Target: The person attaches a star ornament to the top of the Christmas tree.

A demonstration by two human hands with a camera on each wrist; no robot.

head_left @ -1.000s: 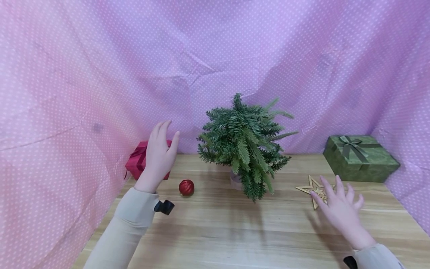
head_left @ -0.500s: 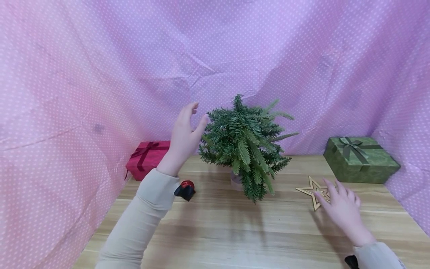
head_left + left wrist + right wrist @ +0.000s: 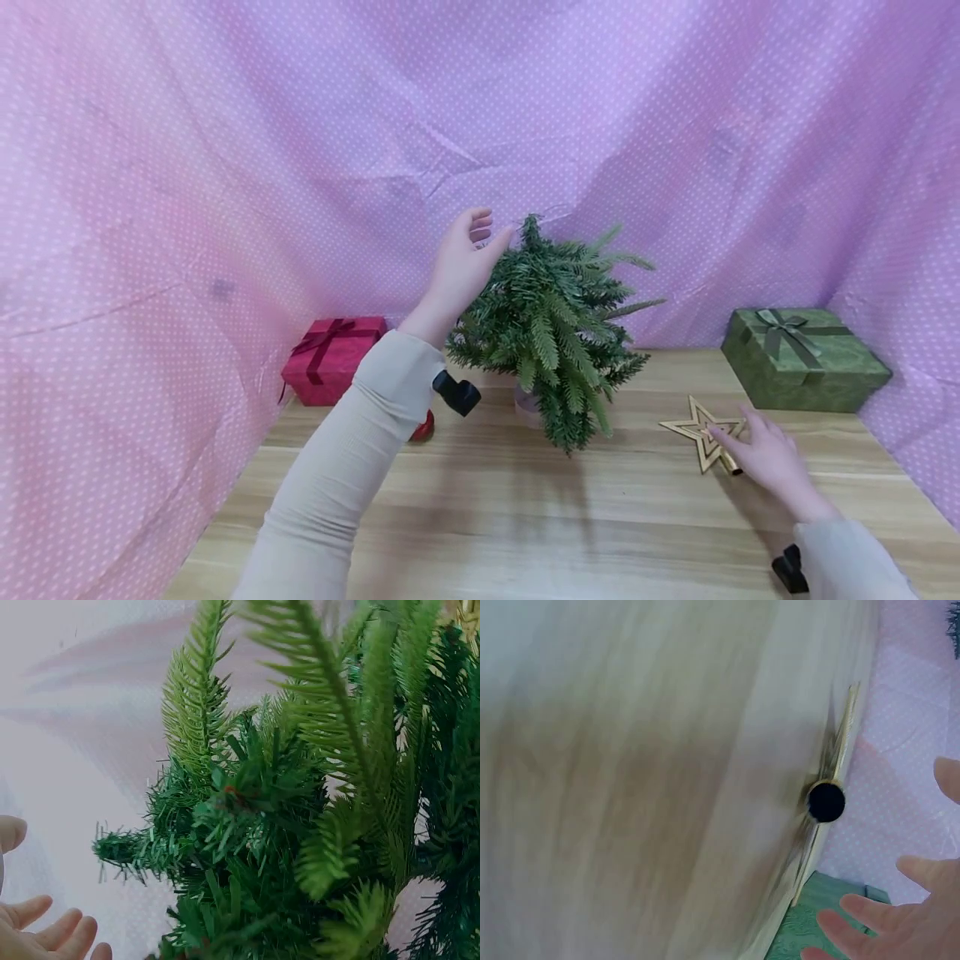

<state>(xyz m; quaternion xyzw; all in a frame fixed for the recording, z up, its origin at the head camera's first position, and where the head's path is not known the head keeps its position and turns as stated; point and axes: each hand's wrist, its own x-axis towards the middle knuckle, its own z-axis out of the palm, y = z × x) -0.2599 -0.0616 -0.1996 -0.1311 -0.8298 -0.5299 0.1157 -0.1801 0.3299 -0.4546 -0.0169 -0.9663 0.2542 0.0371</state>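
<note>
A small green Christmas tree [image 3: 551,308] stands mid-table. My left hand [image 3: 467,262] is up beside its tip, thumb toward the tip and fingers bent; the left wrist view shows the fingers apart from the tree tip [image 3: 116,851], with nothing between them. On the right lies a gold star tree topper [image 3: 693,427] with a short tube under it, whose dark end [image 3: 826,801] faces the right wrist camera. My right hand [image 3: 772,462] reaches over the star's right side, thumb and fingers spread around it, covering part of it. In the right wrist view the fingers [image 3: 862,911] show spread.
A red gift box [image 3: 330,362] with a dark ribbon sits at the back left, a green gift box [image 3: 806,358] at the back right. A red ball ornament [image 3: 423,427] is mostly hidden behind the left sleeve. Pink dotted cloth [image 3: 480,100] hangs around the wooden table [image 3: 570,533].
My left hand has moved right and up, from over by the red box to the tree tip. My right hand has lowered around the star, and the star's tube now shows.
</note>
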